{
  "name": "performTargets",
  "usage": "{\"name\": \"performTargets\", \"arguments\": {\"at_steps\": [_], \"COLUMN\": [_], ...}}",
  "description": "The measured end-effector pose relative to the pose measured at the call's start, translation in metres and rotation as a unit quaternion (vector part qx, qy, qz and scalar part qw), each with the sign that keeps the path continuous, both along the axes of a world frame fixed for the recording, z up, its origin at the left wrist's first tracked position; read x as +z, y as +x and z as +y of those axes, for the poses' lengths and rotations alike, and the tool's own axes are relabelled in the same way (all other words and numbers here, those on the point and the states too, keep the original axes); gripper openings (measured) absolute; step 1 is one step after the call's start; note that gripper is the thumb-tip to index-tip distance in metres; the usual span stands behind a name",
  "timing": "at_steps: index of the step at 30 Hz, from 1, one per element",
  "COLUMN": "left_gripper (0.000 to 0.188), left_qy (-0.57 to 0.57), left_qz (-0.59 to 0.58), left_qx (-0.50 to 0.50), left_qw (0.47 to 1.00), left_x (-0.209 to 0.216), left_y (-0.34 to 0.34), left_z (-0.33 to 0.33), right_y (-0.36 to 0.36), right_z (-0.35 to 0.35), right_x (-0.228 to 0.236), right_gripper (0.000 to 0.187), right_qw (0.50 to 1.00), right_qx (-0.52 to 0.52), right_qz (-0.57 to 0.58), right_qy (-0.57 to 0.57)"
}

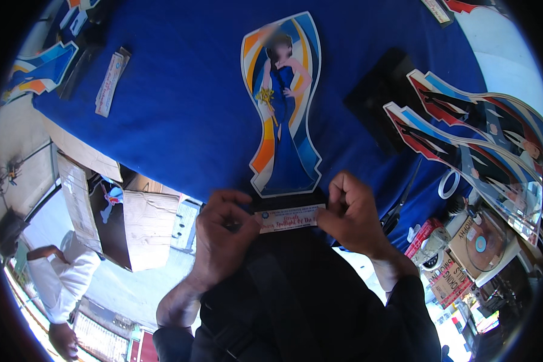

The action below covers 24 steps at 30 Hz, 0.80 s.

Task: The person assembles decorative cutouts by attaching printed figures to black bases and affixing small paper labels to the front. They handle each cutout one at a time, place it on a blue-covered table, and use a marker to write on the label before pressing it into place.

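Blue-and-orange cutout plaque [283, 127], upper centre, already meeting black base [273, 204] | label strip [289, 219], centre, pinched at its ends between fingers of left hand [223, 232] and right hand [357, 217], apparently not yet fixed | loose strips [110, 84], upper left, seemingly unmounted

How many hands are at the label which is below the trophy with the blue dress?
2: the left hand at the left end of the label, and the right hand at its right end. None seems hidden there.

Pale printed label [288, 219] at black trophy base [291, 202]
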<state>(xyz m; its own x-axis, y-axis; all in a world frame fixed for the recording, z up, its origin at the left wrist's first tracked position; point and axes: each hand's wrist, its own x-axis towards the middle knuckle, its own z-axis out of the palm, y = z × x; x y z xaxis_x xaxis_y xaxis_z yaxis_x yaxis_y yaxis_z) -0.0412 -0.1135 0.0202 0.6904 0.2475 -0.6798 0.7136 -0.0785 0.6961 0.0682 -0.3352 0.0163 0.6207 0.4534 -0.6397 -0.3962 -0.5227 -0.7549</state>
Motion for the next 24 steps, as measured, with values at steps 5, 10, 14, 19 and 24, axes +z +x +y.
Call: {"name": "performTargets", "arguments": {"at_steps": [5, 10, 14, 19, 24], "left_gripper": [0.015, 0.043, 0.068, 0.057, 0.052], "left_qy": [0.001, -0.13, -0.171, -0.012, 0.165], "left_qz": [-0.034, -0.106, -0.104, -0.138, -0.205], "left_qx": [-0.027, 0.033, 0.057, -0.05, -0.139], "left_qw": [0.999, 0.985, 0.978, 0.989, 0.955], "left_x": [-0.01, -0.028, -0.033, -0.048, -0.053], "left_y": [-0.002, -0.006, 0.016, 0.043, 0.054], "left_z": [0.003, 0.007, 0.007, -0.005, -0.004], "right_y": [0.0, -0.014, -0.045, -0.067, -0.078], "right_z": [-0.003, -0.031, -0.031, -0.005, 0.017], "right_x": [0.005, -0.01, -0.032, -0.031, -0.011], "right_gripper": [0.032, 0.029, 0.023, 0.032, 0.063], "right_qw": [0.997, 0.991, 0.952, 0.973, 0.928], "right_qx": [0.015, 0.011, -0.053, -0.155, -0.221], "right_qz": [-0.041, -0.132, -0.3, -0.168, -0.3], "right_qy": [-0.057, -0.036, 0.005, 0.026, -0.004]}}
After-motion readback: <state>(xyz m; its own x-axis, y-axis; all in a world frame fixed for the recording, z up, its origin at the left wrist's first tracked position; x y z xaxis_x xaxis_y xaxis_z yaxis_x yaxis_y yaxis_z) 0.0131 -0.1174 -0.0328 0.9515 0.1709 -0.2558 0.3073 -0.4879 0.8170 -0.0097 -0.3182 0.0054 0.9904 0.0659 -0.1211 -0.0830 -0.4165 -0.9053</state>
